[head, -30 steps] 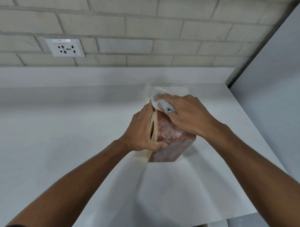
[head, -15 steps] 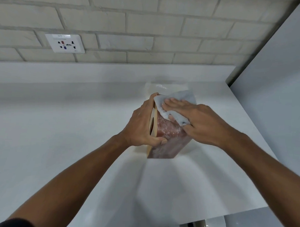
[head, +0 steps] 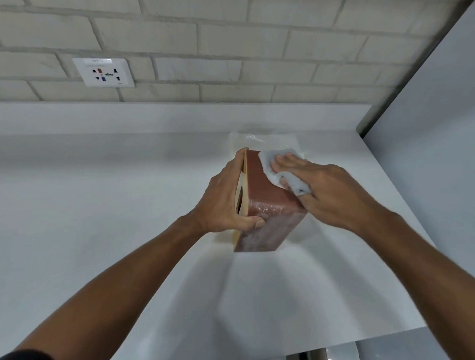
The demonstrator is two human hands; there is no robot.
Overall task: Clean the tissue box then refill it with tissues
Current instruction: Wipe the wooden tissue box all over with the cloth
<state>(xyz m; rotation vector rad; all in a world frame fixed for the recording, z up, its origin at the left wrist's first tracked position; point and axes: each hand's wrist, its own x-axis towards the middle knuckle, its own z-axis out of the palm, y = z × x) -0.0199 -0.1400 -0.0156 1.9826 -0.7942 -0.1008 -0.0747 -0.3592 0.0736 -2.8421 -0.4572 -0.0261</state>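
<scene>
A brown tissue box (head: 267,207) with a tan slotted face stands on its side on the white counter (head: 94,228). My left hand (head: 225,198) grips it over the slotted face, thumb on the near end. My right hand (head: 325,191) presses a crumpled white tissue (head: 274,167) flat against the box's upper side, near its far end. Behind the box lies a clear plastic pack of tissues (head: 262,140), mostly hidden by the box and my right hand.
A brick wall with a white power socket (head: 103,72) rises behind the counter. A grey panel (head: 434,133) closes off the right side. The counter's front right edge runs near a white round object (head: 340,358) below.
My right hand opened out flat and slid the tissue along the box's upper side toward its far right part. The left hand kept its grip and the box stayed in place.
</scene>
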